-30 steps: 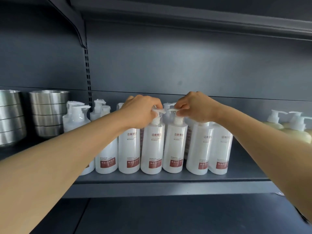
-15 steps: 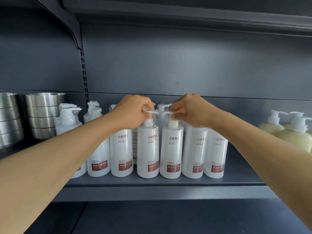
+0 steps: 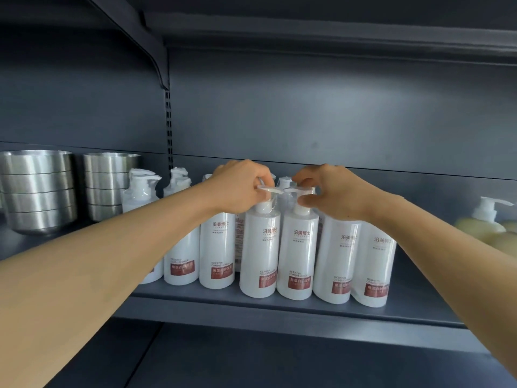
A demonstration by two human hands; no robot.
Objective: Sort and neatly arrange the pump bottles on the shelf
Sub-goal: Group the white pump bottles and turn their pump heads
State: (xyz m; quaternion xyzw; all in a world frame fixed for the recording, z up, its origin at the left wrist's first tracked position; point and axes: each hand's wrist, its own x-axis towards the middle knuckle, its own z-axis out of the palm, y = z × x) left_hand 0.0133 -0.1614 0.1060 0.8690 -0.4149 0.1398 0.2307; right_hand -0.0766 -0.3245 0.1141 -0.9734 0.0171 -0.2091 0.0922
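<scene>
While both bare forearms reach over the dark grey metal shelf (image 3: 279,306), the left hand (image 3: 237,186) pinches the white pump head of a tall white plastic bottle with a dark red label (image 3: 260,253), and the right hand (image 3: 333,191) pinches the pump of the matching bottle (image 3: 298,256) just beside it. These two stand upright at the shelf's front edge, touching, within a row of like white bottles (image 3: 216,253). Two stacks of brushed steel bowls (image 3: 39,189) sit at the far left; a pale yellow pump bottle (image 3: 481,225) stands well apart on the right
</scene>
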